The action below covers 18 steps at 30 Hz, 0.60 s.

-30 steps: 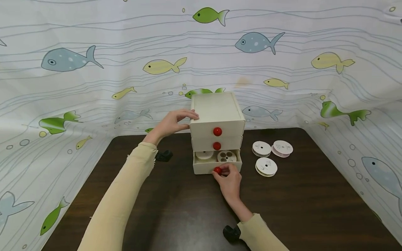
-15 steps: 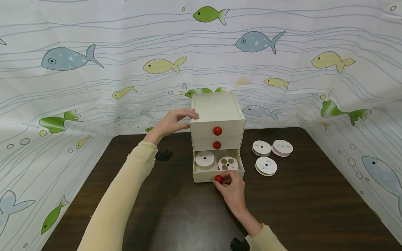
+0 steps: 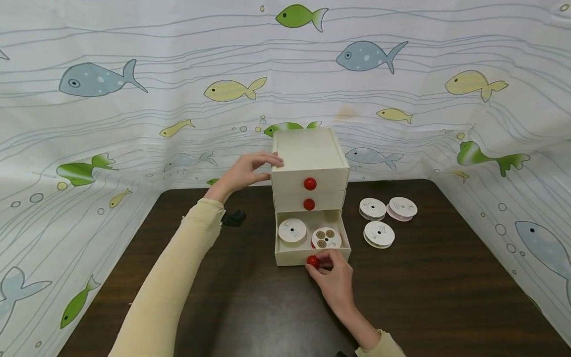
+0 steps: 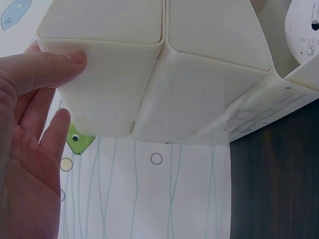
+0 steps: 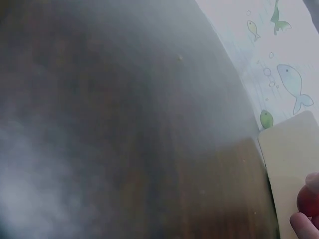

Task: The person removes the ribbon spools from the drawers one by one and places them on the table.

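Observation:
A cream drawer cabinet (image 3: 308, 148) with red knobs stands on the dark table. Its bottom drawer (image 3: 292, 258) is pulled out, showing two ribbon spools inside: a plain white-faced spool (image 3: 292, 230) on the left and a spool with round windows (image 3: 327, 241) on the right. My right hand (image 3: 337, 283) pinches the bottom drawer's red knob (image 3: 313, 261) between thumb and fingers. At the cabinet's top left corner, my left hand (image 3: 247, 171) rests with fingers over the upper edge. The left wrist view shows a digit (image 4: 75, 59) pressed on the side wall, close to the front edge.
Three more ribbon spools lie right of the cabinet: one at the back left (image 3: 372, 208), one at the back right (image 3: 402, 207) and one in front (image 3: 379, 234). A fish-print curtain (image 3: 178, 64) surrounds the table's back and sides. The upper two drawers are closed.
The bottom drawer has slid farther out toward me with my right hand on its knob, uncovering more of the two spools. My left hand has stayed at the cabinet's top corner.

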Available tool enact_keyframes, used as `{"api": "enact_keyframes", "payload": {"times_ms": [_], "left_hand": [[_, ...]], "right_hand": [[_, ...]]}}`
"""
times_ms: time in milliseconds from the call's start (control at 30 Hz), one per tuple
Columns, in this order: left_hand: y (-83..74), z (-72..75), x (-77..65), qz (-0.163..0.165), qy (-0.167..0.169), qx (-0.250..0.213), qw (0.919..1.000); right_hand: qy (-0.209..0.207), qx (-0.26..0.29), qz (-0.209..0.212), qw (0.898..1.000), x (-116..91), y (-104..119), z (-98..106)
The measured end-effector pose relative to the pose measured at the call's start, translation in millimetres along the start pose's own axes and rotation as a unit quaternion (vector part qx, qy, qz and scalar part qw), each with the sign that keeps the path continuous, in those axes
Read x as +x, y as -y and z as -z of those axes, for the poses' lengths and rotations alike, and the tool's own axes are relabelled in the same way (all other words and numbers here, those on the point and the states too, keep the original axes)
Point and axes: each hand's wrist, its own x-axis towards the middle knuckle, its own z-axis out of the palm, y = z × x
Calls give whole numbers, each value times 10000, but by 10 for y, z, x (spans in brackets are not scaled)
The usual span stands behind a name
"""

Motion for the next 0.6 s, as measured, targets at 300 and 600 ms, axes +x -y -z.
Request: {"api": "enact_keyframes", "payload": {"times_ms": [300, 600], "left_hand": [[-7, 9, 5, 120, -23, -33, 9999], [-22, 1, 13, 84, -7, -84, 9999]], "right_hand": [[-11, 72, 22, 10000, -73, 35, 47], [133, 142, -73, 9998, -140, 34, 66]]}}
